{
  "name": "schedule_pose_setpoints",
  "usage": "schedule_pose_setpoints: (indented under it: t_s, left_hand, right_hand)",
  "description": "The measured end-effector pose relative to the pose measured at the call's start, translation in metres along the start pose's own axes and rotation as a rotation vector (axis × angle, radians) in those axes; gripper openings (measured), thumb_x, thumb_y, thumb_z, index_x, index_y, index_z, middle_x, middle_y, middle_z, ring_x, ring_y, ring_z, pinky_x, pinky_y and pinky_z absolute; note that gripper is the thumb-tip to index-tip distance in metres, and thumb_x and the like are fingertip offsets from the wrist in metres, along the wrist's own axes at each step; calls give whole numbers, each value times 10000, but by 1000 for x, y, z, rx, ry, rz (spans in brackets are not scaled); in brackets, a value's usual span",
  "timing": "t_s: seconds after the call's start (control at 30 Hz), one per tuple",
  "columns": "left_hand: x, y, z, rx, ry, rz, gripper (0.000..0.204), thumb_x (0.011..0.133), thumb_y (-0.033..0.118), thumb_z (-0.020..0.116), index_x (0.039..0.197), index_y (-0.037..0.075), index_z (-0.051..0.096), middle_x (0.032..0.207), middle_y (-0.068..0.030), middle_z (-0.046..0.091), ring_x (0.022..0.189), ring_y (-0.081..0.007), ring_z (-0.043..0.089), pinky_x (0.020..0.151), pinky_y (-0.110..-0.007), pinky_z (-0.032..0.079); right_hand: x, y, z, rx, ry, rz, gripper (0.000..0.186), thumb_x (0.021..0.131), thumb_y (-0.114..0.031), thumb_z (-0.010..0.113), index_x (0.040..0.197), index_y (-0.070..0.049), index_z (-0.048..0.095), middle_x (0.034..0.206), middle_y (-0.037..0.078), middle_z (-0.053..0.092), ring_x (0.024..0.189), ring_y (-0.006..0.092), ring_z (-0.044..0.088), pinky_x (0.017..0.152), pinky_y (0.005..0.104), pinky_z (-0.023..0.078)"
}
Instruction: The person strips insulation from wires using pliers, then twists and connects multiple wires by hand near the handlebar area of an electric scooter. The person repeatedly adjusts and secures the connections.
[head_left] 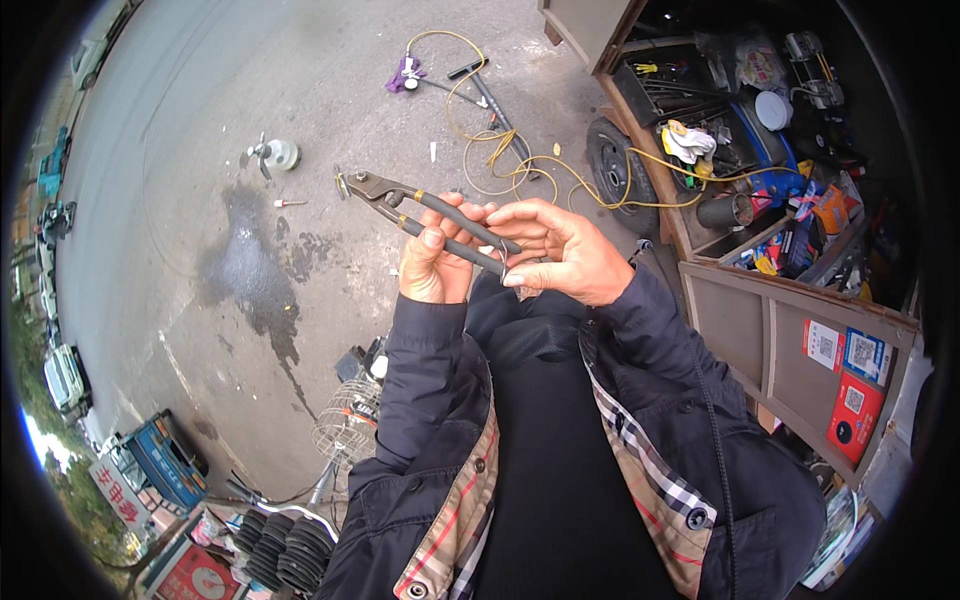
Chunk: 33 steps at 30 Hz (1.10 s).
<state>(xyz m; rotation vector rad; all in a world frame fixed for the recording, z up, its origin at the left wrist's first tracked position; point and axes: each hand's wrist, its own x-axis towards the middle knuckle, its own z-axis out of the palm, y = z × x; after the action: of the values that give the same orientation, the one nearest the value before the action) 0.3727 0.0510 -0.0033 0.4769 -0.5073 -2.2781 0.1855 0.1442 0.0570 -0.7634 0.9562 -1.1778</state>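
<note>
My left hand (432, 255) grips a pair of long-handled cable cutters (420, 220) with dark grey grips and yellow bands, held slanting, head to the upper left. A small thin piece at the tip of their metal head (368, 186) is too small to name. My right hand (560, 250) is closed around the handle ends, its thumb and fingers at a thin wire loop (505, 258) there.
A wooden cabinet (760, 290) of tools stands at right, beside a wheel (620, 180). A pump (500, 115), yellow hose (590, 190) and sprayer bottle (283, 155) lie or stand on the pavement. A wire basket (340, 430) and stacked tyres (290, 550) are lower left.
</note>
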Motion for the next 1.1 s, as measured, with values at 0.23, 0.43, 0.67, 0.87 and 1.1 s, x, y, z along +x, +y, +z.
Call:
schedule_pose_setpoints:
  t_s: [0.23, 0.43, 0.67, 0.87, 1.1]
  left_hand:
    - [57, 12, 23, 378, -199, -51, 615, 853, 154, 771, 1380, 6, 491, 1303, -190, 620, 1237, -316, 585, 1045, -468, 475]
    - [98, -9, 39, 269, -254, -253, 623, 799, 174, 815, 1325, -9, 536, 1308, -209, 622, 1312, -346, 546, 1176, -499, 366]
    - [128, -55, 84, 717, -368, -420, 601, 762, 131, 857, 1290, -8, 607, 1259, -133, 641, 1132, -223, 608, 1045, -395, 452]
    - [150, -100, 119, 950, -531, -503, 716, 971, 464, 631, 1488, 10, 433, 1438, -175, 527, 1323, -284, 523, 1095, -428, 417]
    - [174, -116, 115, 1048, -326, -577, 602, 1022, 427, 556, 1468, 34, 458, 1389, -177, 582, 1266, -290, 580, 1035, -421, 460]
  right_hand:
    - [19, -6, 4, -104, 354, -195, 517, 832, -15, 759, 1258, -66, 472, 1129, 59, 648, 996, 105, 619, 781, 270, 519]
    - [-3, -14, -14, -36, 506, -214, 591, 836, -123, 840, 1273, -27, 455, 1049, 70, 652, 993, 125, 627, 858, 308, 534]
    - [-38, -6, -49, -197, 590, -175, 707, 829, -323, 835, 1332, 0, 456, 934, 94, 626, 924, 158, 594, 824, 317, 468]
    - [-57, -10, -103, 555, 750, -202, 305, 936, -247, 701, 1111, -48, 549, 717, -1, 534, 539, 99, 493, 472, 260, 386]
    - [-157, -61, -235, 756, 1182, -857, 192, 991, -299, 546, 1009, -108, 544, 835, 17, 554, 698, 157, 521, 585, 296, 387]
